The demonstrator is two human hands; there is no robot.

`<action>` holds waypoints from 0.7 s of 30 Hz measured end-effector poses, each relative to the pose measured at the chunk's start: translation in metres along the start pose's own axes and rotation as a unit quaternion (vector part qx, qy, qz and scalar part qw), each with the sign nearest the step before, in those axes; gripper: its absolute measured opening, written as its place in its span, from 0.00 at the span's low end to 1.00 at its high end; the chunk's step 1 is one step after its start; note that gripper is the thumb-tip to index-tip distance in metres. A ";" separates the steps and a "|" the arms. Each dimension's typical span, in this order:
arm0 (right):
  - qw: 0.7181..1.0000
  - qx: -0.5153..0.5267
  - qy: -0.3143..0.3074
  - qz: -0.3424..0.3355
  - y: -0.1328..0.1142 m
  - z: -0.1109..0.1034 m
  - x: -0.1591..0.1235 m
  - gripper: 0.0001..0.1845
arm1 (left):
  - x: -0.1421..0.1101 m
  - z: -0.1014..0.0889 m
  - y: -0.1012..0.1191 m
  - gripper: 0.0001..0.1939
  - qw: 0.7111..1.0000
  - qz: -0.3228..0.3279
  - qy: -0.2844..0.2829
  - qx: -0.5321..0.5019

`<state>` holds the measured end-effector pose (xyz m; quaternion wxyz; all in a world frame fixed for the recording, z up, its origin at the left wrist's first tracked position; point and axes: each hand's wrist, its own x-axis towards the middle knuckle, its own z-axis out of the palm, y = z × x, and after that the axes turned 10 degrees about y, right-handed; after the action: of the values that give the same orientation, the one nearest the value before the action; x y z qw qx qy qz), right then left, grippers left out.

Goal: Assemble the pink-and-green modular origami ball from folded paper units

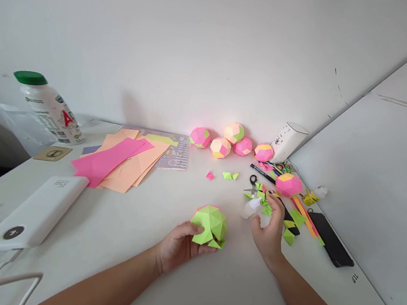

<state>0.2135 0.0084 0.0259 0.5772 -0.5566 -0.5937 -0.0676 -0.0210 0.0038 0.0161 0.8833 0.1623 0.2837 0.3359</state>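
Note:
My left hand [183,245] grips a partly built paper ball [211,221], thumb on its front and fingers beneath. Green triangular facets cover most of the ball, pink shows along its top edge, and loose flaps stand apart around a gap at the bottom. My right hand [270,230] is open, thumb and fingers spread, close to a small translucent glue bottle [250,209] with a white nozzle. Whether the fingers touch the bottle is unclear. Behind it lie folded green paper pieces [267,210] and black-handled scissors [253,179].
Finished paper balls [220,147] line the wall, with another pink and yellow ball [288,185] at right. Orange and pink sheets [116,160], a power bank [37,210] and a plastic bottle [52,111] occupy the left. A black phone-like object [331,238] lies by the right panel.

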 end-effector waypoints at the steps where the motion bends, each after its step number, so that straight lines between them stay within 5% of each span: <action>1: 0.998 -0.010 0.033 -0.045 -0.005 -0.002 0.001 0.23 | 0.000 0.000 0.000 0.16 1.000 -0.005 -0.002 -0.007; 3: 0.994 0.003 0.056 -0.096 -0.013 -0.006 0.001 0.16 | 0.000 0.001 -0.001 0.16 1.000 -0.014 -0.004 -0.021; 6: 0.991 0.061 -0.032 -0.118 -0.021 -0.009 -0.002 0.11 | 0.001 0.000 -0.002 0.16 0.999 -0.025 -0.005 -0.037; 9: 0.967 0.071 -0.168 -0.176 -0.026 -0.007 -0.008 0.16 | 0.003 -0.002 -0.003 0.16 0.999 -0.026 -0.003 -0.041; 12: 0.944 0.045 -0.232 -0.231 -0.029 -0.002 -0.014 0.25 | 0.005 -0.005 -0.004 0.14 0.999 -0.020 -0.013 -0.038; 21: 0.951 0.047 -0.186 -0.242 -0.023 0.002 -0.019 0.24 | 0.001 -0.002 -0.015 0.09 0.997 -0.038 -0.066 -0.022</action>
<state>0.1903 -0.0097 0.0234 0.4484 -0.3708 -0.8101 -0.0723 -0.0139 -0.0057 0.0070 0.9157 0.1539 0.2234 0.2964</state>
